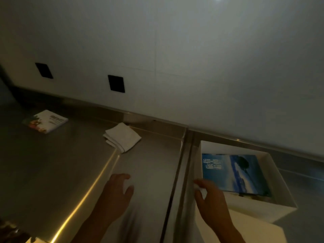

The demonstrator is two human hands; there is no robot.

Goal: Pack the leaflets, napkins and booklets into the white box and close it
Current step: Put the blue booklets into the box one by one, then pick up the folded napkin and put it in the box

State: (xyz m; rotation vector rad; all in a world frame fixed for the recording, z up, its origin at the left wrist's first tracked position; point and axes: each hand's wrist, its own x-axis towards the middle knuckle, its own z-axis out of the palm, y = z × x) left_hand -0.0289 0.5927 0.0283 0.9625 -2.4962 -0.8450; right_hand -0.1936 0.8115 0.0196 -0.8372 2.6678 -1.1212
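Observation:
The open white box (273, 174) stands on the steel counter at the right. A blue booklet (235, 172) with a sea picture lies tilted inside it. My right hand (210, 199) grips the box's left wall near its front corner, thumb outside and fingers over the rim. My left hand (117, 192) hovers over the bare counter left of the box, fingers loosely curled and holding nothing. A stack of folded white napkins (122, 137) lies near the back ledge. A stack of leaflets (45, 121) with a colourful picture lies at the far left.
A white flat panel (249, 230), possibly the box's lid, lies in front of the box. A seam (177, 172) divides the counter into two sections. The white wall behind carries two black sockets (116, 83). A patterned thing (10, 232) shows at the bottom left corner.

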